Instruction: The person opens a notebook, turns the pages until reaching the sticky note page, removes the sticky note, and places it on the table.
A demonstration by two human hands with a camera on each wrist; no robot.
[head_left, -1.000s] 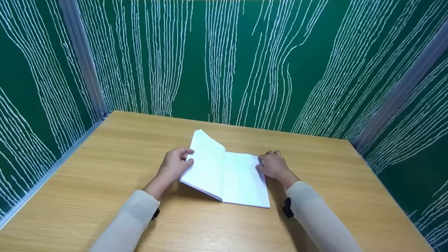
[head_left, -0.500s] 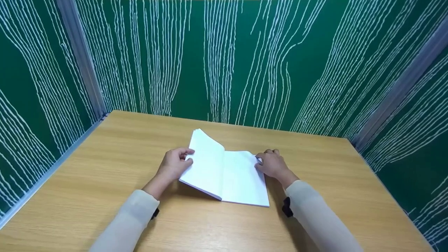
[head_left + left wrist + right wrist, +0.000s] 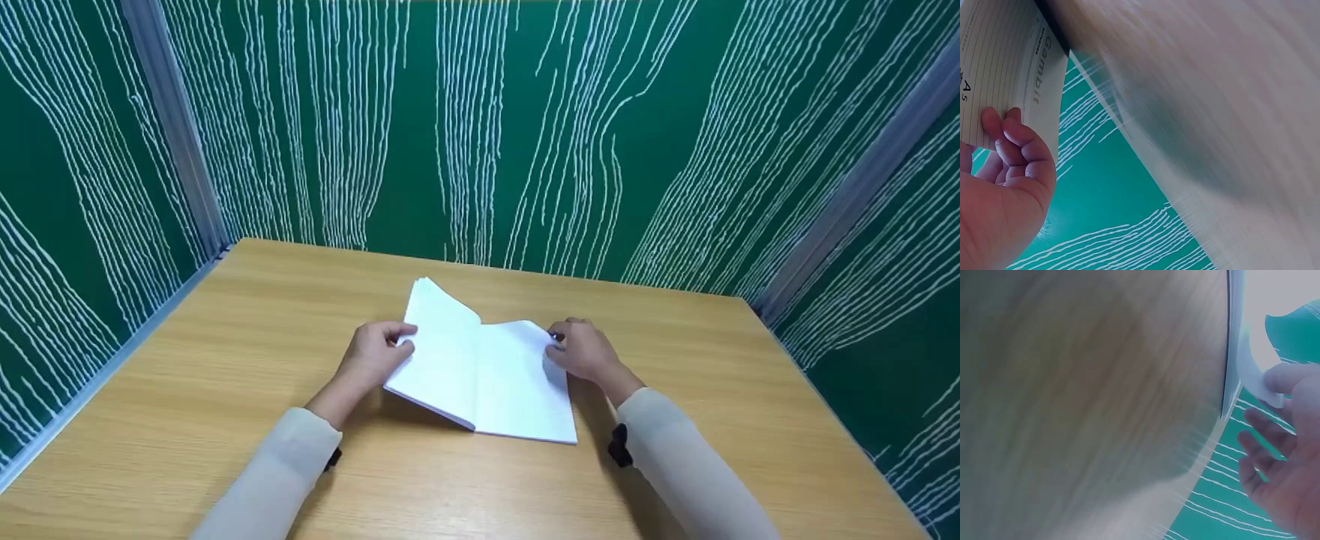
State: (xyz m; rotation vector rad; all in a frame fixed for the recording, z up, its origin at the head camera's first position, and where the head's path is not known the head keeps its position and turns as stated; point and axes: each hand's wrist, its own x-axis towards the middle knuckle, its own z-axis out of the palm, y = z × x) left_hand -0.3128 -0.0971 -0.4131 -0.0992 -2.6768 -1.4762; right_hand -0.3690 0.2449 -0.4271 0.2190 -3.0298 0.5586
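In both wrist views your wooden table (image 3: 1213, 112) is a blur, and the notebook (image 3: 999, 67) runs off the frame's edge.

Both arms reach up from the lower frame in pale sleeves. The left hand (image 3: 373, 352) curls its fingers left of centre; the right hand (image 3: 587, 350) pinches right of centre.

The notebook (image 3: 480, 367) in the middle shows plain white pages; its cover, seen from the left wrist, is pale with fine grey ruled lines and grey lettering. The worktop (image 3: 225, 375) is light yellow-brown with wood grain. The walls (image 3: 525, 135) are deep green streaked with thin, wavy white vertical lines. Both sleeves (image 3: 285, 465) are cream.
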